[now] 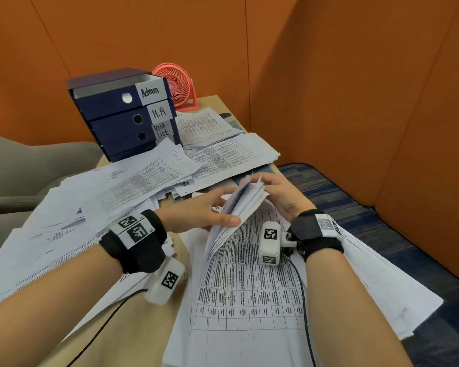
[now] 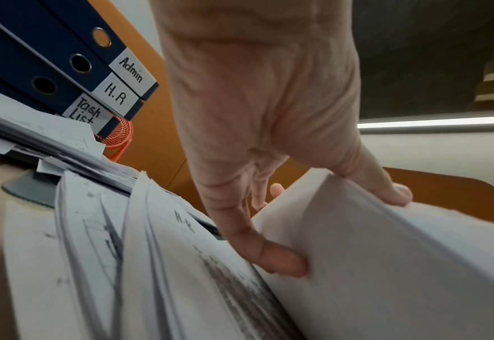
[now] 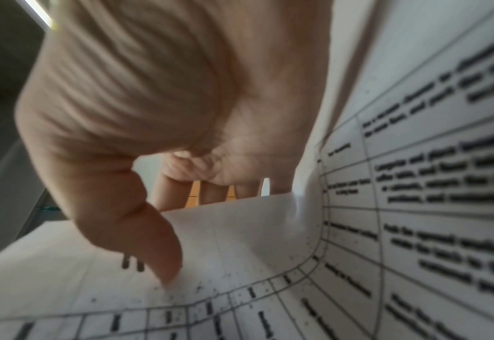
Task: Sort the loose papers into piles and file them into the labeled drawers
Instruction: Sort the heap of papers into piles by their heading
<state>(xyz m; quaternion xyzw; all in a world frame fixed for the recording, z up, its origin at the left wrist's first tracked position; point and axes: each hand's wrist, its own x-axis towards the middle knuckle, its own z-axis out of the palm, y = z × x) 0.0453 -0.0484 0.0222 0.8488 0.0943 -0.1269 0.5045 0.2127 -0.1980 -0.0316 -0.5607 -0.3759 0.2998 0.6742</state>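
Observation:
A bundle of printed papers (image 1: 243, 205) stands lifted off a sheet with a printed table (image 1: 249, 290) at the near right of the desk. My left hand (image 1: 210, 210) pinches the bundle from the left, thumb (image 2: 283, 262) on its face and a finger on its top edge. From the right, my right hand (image 1: 277, 193) holds the sheets, its thumb (image 3: 164, 257) pressed on a curled page (image 3: 385, 230). The blue drawer unit (image 1: 117, 120) stands at the back, labelled Admin (image 2: 132, 69), H.R and Task List. The Admin drawer is pulled out a little.
Loose paper piles (image 1: 133, 186) cover the desk's left and middle, and another pile (image 1: 223, 149) lies beside the drawers. A pink fan (image 1: 179, 86) stands behind them. Orange partitions enclose the back and right. A grey chair (image 1: 24, 168) is left, blue carpet (image 1: 355, 202) right.

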